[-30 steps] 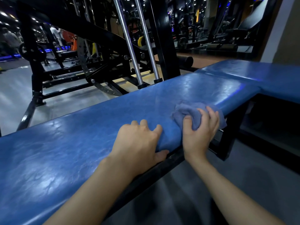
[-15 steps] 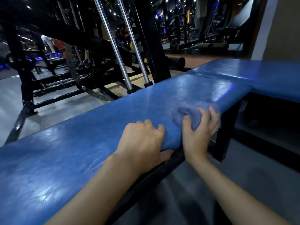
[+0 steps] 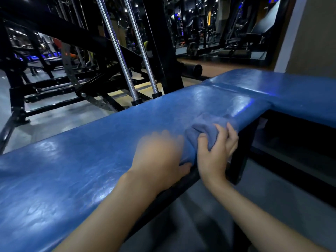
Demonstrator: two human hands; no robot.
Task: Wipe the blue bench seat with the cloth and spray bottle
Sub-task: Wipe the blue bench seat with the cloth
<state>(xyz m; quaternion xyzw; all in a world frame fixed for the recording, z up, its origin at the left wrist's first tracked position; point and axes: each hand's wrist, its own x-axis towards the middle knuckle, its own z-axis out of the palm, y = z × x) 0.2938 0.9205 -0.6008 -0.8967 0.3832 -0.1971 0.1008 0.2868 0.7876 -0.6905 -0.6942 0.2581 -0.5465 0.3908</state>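
Left hand (image 3: pixel 158 157) newly blurred beside cloth (image 3: pixel 204 127)

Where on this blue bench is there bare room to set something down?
Free: the long stretch of the blue bench seat left of the left hand, and the adjoining pad past the seam on the right. Crowded: the near edge, where the right hand grips the cloth beside it.

Single head-worn wide-angle view, facing forward and down, close over the blue bench seat (image 3: pixel 91 160), which crosses the frame from lower left to upper right. Both forearms enter from the bottom edge. The left hand (image 3: pixel 158 157), blurred, and the right hand (image 3: pixel 214 153) gripping the cloth (image 3: pixel 203 128) sit near centre, with the chrome guide rods (image 3: pixel 116 51) farther off at the top.
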